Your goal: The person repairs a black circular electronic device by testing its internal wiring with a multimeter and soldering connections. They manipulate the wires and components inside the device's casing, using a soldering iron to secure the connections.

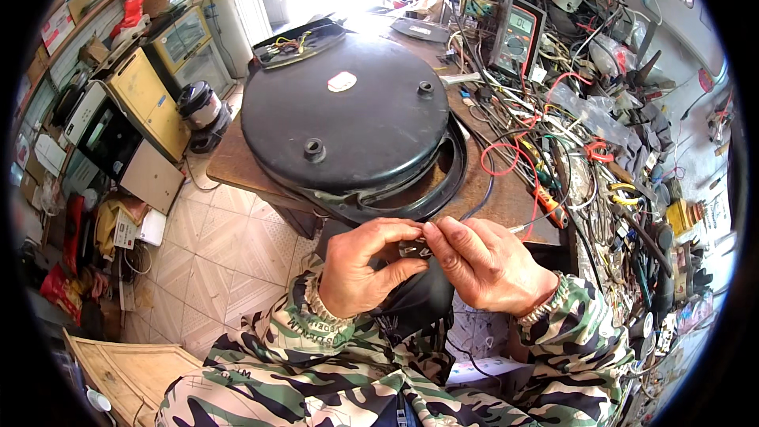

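Close together in front of my lap, my left hand (366,263) and my right hand (489,261) both grip a small dark part with metal tabs (414,248). Fingers and thumbs cover much of it, so its exact kind is hidden. Just beyond them, a large round black appliance body (348,126) lies on the wooden table (506,190), a loop-shaped handle (455,178) at its near right edge. An orange-handled screwdriver (551,207) lies right of my right hand, its shaft pointing toward that hand.
A multimeter (518,35) stands at the table's far right, with red leads (506,148) curling nearby. Tangled cables and tools (609,150) pile up along the right. A black tray with wires (296,46) sits behind the appliance. Cabinets (142,103) and a black-and-clear appliance (202,107) stand left.
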Motion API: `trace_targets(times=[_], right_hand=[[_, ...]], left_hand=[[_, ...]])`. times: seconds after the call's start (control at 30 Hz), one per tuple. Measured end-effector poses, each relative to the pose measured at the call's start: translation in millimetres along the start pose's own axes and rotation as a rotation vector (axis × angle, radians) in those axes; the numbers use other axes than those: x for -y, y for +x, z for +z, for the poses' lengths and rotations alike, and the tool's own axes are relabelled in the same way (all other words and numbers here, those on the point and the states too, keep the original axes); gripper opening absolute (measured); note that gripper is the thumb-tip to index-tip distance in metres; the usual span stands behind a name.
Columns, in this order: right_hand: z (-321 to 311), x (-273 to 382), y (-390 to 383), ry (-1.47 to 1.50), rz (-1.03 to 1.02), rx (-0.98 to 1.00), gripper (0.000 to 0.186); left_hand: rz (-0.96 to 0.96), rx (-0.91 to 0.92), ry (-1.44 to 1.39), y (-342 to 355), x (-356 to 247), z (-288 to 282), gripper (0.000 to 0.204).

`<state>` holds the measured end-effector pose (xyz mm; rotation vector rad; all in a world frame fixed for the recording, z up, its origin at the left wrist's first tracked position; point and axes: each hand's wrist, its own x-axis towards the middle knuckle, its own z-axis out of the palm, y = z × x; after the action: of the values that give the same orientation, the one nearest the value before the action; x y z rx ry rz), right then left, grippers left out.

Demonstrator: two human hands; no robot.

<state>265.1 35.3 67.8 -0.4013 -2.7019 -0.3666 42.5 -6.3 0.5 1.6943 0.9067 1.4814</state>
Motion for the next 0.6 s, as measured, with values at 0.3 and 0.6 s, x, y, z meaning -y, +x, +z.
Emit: trace_targets(times=[0.3,0.6], right_hand=[[-16,9,12,-0.072,0.018,0.055,0.057],[-6,10,10,0.052,0.091,0.006,0.05]], left_hand=[[0.14,-0.049,0.087,2,-8,0,0.036],[0.1,-0.072,0.045,-5,-4,3,0.033]])
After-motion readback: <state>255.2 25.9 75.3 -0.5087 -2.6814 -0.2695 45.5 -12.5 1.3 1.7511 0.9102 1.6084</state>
